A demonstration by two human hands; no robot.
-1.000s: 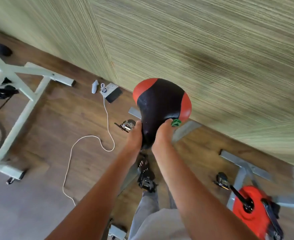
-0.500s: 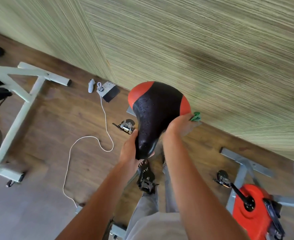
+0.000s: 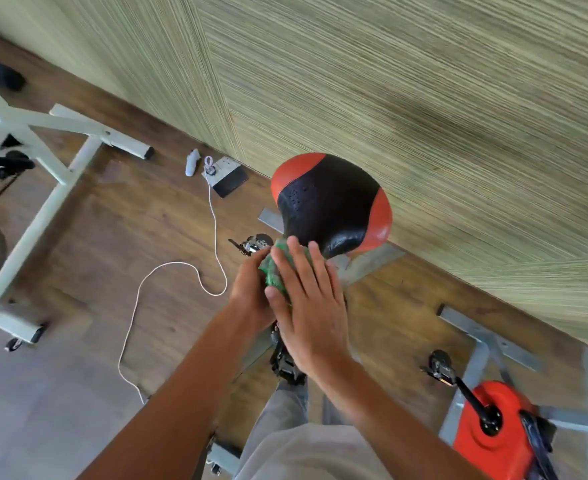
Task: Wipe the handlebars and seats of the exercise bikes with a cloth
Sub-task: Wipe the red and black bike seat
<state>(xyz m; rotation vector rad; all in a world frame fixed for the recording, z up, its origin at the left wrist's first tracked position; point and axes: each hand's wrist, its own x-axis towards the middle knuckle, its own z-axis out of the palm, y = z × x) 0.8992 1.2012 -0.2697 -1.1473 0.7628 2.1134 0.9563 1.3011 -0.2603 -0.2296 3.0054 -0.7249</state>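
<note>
And there was the right hand (image 3: 306, 299), laid flat over the green cloth (image 3: 272, 271), fingers straight and spread, pressing it onto the narrow nose of the black-and-red saddle (image 3: 330, 206). No grip to speak of on that side: an open palm, nothing pinched, only pressure. The left hand (image 3: 249, 292) sat just beside it at the nose, touching the cloth's edge, knuckles up. Its fingers were tucked out of sight under cloth and palm, so whether that grip had closed on saddle or cloth could not be told. The saddle stood above the wooden floor (image 3: 129, 220), near the green wall, its broad rear bare of cloth and flecked with pale specks, possibly droplets. A white cord (image 3: 213, 216) trailed over the boards to the left, and a second bike's red flywheel cover (image 3: 493, 448) showed low on the right.

To wipe this well, I judged, the left should brace the nose so the seat cannot swivel. The flat palm and cloth should then run in long overlapping strokes from nose to wide back, taking in both red flanks and the rim. The cloth looked bunched, and spread wider it would cover more per pass.
</note>
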